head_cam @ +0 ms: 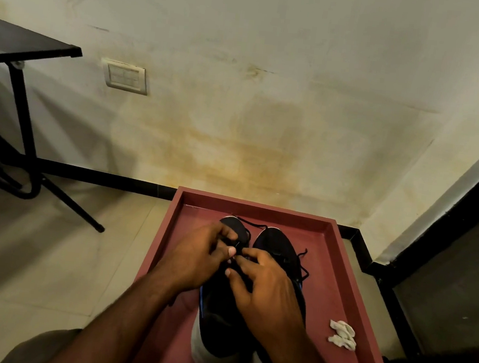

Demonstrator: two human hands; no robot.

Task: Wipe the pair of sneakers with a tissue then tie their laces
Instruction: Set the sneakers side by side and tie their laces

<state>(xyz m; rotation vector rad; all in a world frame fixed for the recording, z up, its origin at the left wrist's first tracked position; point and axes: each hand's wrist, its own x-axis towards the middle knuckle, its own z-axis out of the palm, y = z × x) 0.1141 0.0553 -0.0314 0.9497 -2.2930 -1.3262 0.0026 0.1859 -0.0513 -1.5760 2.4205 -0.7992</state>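
Two black sneakers with white heels stand side by side, toes pointing away, on a dark red tray (333,260). The left sneaker (218,316) lies under both hands. My left hand (198,254) and my right hand (265,288) meet over its tongue, fingers curled and pinching its black lace (250,223), whose loose end trails past the toe. The right sneaker (277,242) has its laces hanging loose over its right side. A crumpled white tissue (342,334) lies on the tray to the right of the shoes.
The tray sits on a pale tiled floor against a stained wall with a white switch plate (125,76). A black table with metal legs (23,103) stands at the left. A dark skirting and doorway edge run along the right.
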